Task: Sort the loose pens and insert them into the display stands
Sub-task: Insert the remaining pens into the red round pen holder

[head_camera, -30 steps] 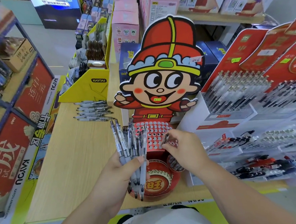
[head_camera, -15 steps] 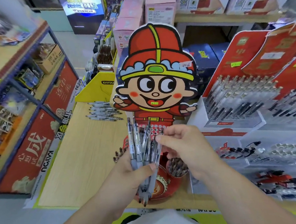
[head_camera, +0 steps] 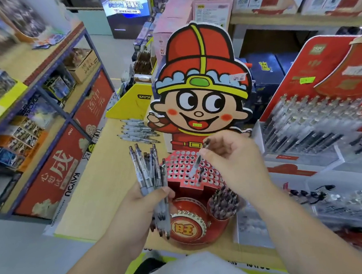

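Observation:
A red cartoon-boy display stand (head_camera: 202, 84) stands on the wooden counter, with a perforated red pen rack (head_camera: 177, 168) at its base. My left hand (head_camera: 146, 204) grips a bundle of clear pens (head_camera: 148, 170), held upright just left of the rack. My right hand (head_camera: 234, 161) pinches a single pen (head_camera: 195, 164), tilted with its tip down over the rack's holes. One dark pen (head_camera: 201, 174) stands in the rack. More loose pens (head_camera: 137, 133) lie on the counter behind.
A red cup full of pens (head_camera: 224, 204) sits at the stand's right front. Red tiered pen displays (head_camera: 314, 116) fill the right side. A yellow cardboard box (head_camera: 131, 104) stands at the counter's back. Blue shelving with boxes (head_camera: 47, 107) runs along the left.
My right hand drew one pen out of the bundle and moved right, over the perforated rack. The view has shifted closer to the stand.

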Action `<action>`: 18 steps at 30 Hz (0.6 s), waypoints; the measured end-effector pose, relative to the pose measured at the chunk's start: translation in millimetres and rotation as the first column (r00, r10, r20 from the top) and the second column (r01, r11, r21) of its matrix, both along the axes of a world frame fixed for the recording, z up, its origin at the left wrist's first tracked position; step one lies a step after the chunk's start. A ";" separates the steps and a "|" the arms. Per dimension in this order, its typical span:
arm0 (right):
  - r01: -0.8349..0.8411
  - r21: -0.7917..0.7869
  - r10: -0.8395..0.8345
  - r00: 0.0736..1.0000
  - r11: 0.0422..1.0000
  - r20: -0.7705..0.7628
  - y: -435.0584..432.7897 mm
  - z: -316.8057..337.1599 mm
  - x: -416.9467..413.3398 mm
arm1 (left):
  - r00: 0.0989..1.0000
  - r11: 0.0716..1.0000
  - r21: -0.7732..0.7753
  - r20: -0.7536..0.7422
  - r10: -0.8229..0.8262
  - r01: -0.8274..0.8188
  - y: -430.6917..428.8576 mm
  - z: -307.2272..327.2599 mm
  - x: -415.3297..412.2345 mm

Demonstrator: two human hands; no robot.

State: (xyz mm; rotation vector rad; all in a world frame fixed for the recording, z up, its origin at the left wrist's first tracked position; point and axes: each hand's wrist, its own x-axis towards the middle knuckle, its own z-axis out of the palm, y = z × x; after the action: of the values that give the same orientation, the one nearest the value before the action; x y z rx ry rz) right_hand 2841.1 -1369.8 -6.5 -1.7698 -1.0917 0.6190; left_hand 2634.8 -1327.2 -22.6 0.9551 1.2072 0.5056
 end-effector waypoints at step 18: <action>0.204 -0.224 -0.153 0.962 0.953 0.226 5.2 -48.9 -47.4 | 0.961 0.961 -0.045 0.049 -0.272 0.274 78.9 -0.1 -59.4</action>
State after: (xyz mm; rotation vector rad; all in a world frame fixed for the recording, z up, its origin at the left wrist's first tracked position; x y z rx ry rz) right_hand 2793.7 -1364.6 -55.4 -2.1612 -1.0091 0.4821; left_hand 2575.4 -1248.2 -22.7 1.0426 1.0254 0.2716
